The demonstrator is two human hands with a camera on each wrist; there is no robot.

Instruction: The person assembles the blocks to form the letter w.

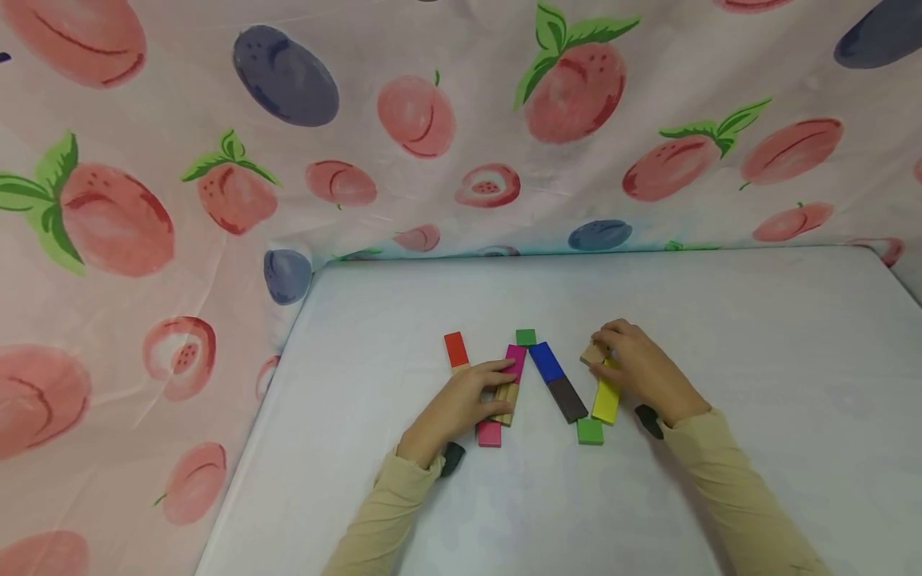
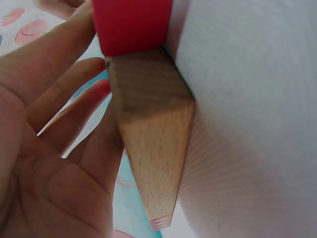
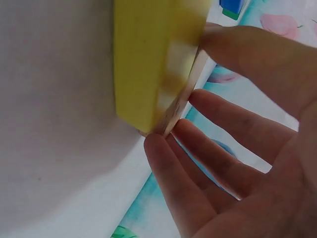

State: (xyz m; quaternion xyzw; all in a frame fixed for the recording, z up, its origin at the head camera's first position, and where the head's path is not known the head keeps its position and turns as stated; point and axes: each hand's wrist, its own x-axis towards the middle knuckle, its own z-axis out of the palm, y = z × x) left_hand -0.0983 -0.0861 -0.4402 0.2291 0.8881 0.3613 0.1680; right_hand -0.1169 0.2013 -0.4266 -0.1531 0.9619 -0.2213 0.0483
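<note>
My left hand (image 1: 461,398) lies with extended fingers over the left slanted row. Its fingertips touch a magenta block (image 1: 515,354) and bare wood blocks (image 1: 508,404) below it. The left wrist view shows those fingers alongside a wood block (image 2: 156,153) under a red-looking block (image 2: 132,25). At the right, my right hand (image 1: 641,364) pinches a bare wood block (image 1: 591,354) between thumb and fingertips. That block is at the far end of a yellow block (image 1: 607,402). In the right wrist view the yellow block (image 3: 141,59) hides most of the wood block.
Between the hands, a blue block (image 1: 546,362) and a dark brown block (image 1: 568,399) form a slanting line. One green block (image 1: 526,337) lies at its far end, another green block (image 1: 590,433) at its near end. A red block (image 1: 455,349) and pink block (image 1: 489,435) lie left.
</note>
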